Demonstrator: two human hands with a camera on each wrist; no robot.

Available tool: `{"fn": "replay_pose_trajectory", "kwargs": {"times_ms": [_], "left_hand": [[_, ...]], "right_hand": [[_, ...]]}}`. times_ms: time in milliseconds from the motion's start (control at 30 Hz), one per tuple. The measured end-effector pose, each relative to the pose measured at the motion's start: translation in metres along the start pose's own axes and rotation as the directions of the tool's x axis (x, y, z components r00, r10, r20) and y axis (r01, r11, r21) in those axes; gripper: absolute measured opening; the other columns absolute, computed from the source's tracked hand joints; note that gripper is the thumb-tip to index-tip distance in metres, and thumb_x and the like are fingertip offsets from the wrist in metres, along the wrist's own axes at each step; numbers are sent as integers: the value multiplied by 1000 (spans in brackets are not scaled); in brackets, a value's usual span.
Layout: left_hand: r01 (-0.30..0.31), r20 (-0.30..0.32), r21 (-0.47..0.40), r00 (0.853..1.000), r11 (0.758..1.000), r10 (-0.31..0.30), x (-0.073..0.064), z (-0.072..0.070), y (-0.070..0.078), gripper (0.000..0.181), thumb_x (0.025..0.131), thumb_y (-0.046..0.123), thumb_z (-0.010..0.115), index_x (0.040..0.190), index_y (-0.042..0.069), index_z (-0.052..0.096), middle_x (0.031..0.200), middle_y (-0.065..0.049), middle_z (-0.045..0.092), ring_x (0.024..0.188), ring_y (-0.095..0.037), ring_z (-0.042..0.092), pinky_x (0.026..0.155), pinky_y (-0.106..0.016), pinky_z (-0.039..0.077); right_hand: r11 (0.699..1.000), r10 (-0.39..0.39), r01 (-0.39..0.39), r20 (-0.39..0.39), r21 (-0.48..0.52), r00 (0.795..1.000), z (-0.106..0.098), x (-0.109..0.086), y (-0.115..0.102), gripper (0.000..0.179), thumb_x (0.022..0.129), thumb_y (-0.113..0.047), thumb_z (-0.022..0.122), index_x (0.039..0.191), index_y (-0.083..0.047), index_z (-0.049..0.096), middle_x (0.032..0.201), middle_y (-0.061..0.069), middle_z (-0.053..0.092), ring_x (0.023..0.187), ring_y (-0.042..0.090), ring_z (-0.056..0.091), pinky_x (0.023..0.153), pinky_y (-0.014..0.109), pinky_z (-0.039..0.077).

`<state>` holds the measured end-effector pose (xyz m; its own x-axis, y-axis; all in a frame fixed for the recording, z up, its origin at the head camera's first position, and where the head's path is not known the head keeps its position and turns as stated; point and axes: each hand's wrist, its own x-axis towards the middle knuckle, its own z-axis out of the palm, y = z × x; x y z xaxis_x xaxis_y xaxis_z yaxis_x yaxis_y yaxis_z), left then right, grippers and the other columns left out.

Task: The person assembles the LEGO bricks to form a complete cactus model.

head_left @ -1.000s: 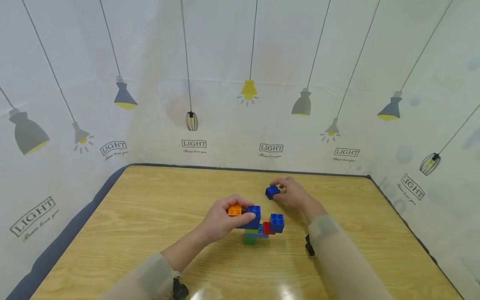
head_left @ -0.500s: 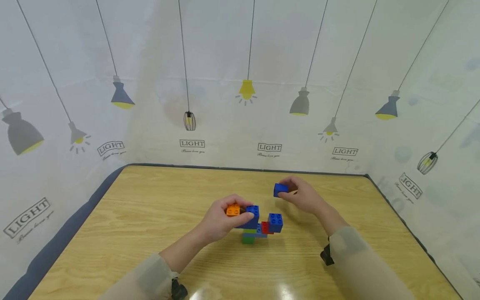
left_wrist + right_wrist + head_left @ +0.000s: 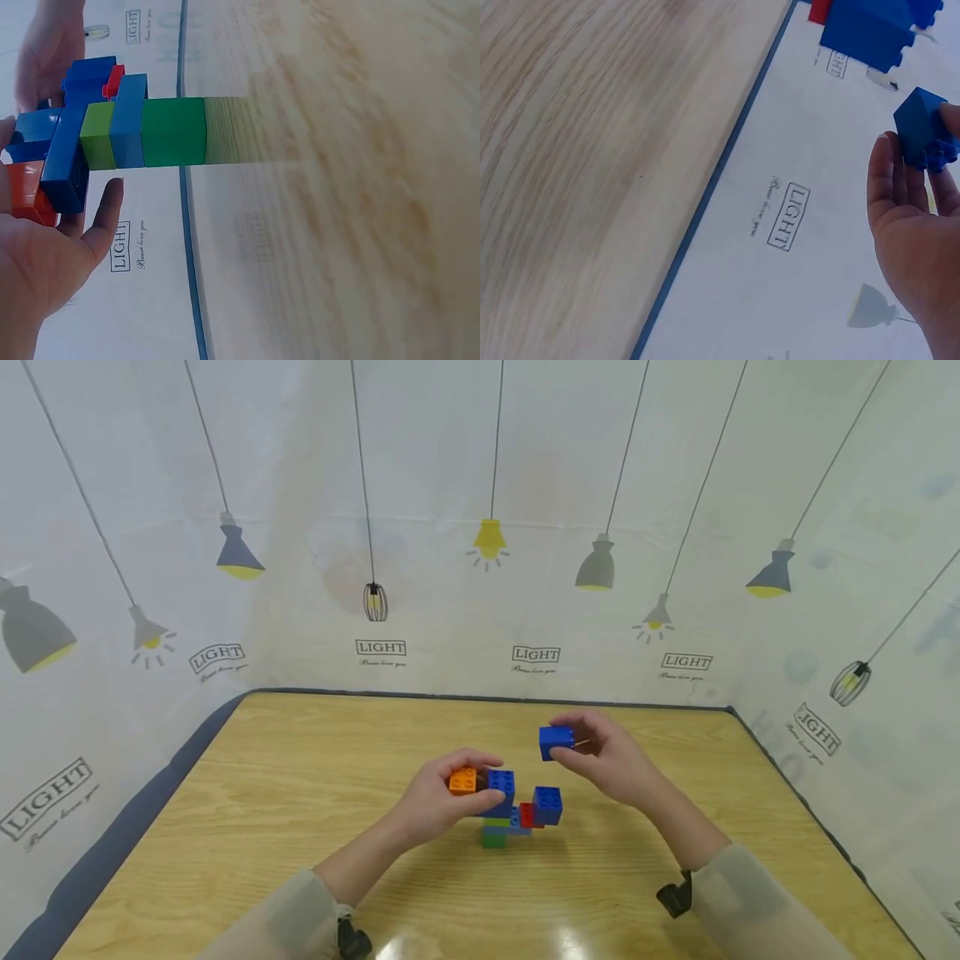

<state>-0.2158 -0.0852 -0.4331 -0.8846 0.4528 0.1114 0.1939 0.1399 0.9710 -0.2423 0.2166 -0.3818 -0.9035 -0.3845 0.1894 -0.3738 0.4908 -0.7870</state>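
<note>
My left hand [image 3: 429, 803] grips the top of a stacked toy brick build, fingers behind it and thumb across a blue brick [image 3: 501, 783] beside an orange brick [image 3: 462, 780]. Underneath, a long blue brick [image 3: 66, 169], a lime brick [image 3: 97, 135] and a light blue brick [image 3: 129, 120] lead down to a green brick [image 3: 174, 131] standing on the table. A red brick [image 3: 527, 814] and another blue brick [image 3: 547, 806] branch off to the right. Above that branch, my right hand [image 3: 611, 762] pinches a separate blue brick [image 3: 916, 126], its studs turned towards the palm.
The wooden table [image 3: 315, 760] ends at a dark blue edging [image 3: 480, 697]. Behind and beside it hangs a pale curtain [image 3: 435, 552] printed with lamps. Each wrist wears a small black device, such as the right wrist's one [image 3: 675, 897].
My right hand has raised the loose blue brick from the far part of the table and turned it, its forearm swinging right. The left hand keeps its grip on the build.
</note>
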Motion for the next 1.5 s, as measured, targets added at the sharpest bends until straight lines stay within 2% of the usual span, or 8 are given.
{"fn": "replay_pose_trajectory", "kwargs": {"times_ms": [200,367,533,733,933,1133,1267,1500], "left_hand": [[3,9,3,1000,1000,-3,0,0,0,35,102,30,82,134,24,72,135,-9,68,112,-25,67,97,-38,63],[6,6,22,1000,1000,-6,1,1,0,34,102,32,82,133,24,72,134,-8,69,112,-25,67,98,-38,62],[5,3,14,1000,1000,-5,0,1,-1,32,102,30,82,131,21,73,132,-8,69,112,-25,68,100,-38,62],[8,-1,-10,1000,1000,-8,-1,2,0,32,102,29,82,131,19,73,131,-9,70,110,-23,68,96,-34,63],[9,-11,-24,1000,1000,-9,-2,2,0,32,101,26,83,130,17,72,128,-12,70,106,-22,69,91,-29,64],[13,-17,-2,1000,1000,-13,-2,2,0,31,101,27,83,128,17,71,128,-10,71,108,-23,69,95,-31,63],[15,-18,7,1000,1000,-15,-1,2,0,31,101,28,83,127,17,71,128,-9,71,109,-23,69,98,-34,62],[22,-25,8,999,1000,-22,-1,3,0,30,100,28,84,124,17,71,127,-8,71,109,-24,68,97,-34,61]], "right_hand": [[999,-39,39,-1,11,999,2,-6,-16,45,105,-18,76,147,-10,61,132,13,71,111,25,70,95,27,60],[995,-80,79,6,67,997,6,-9,-25,45,103,-14,78,145,-9,61,127,12,72,106,25,71,94,27,62],[990,-139,139,22,37,990,10,-10,-30,45,104,-16,77,148,-13,65,131,8,73,110,25,72,94,27,62],[987,-151,150,19,65,988,14,-10,-34,43,102,-15,80,143,-15,68,125,6,77,107,23,74,93,27,63],[971,-226,223,24,87,974,22,-9,-39,39,100,-11,81,138,-13,73,129,7,74,105,19,75,93,28,64],[956,-283,279,31,85,959,33,-6,-40,36,98,-8,83,133,-13,74,127,6,73,108,17,74,96,30,64],[956,-286,283,36,77,957,37,-5,-40,37,97,-7,84,132,-13,75,128,5,72,109,16,74,97,31,64],[956,-288,284,45,78,957,41,-5,-41,34,97,-8,84,130,-12,75,127,6,73,109,16,74,96,41,66]]}}
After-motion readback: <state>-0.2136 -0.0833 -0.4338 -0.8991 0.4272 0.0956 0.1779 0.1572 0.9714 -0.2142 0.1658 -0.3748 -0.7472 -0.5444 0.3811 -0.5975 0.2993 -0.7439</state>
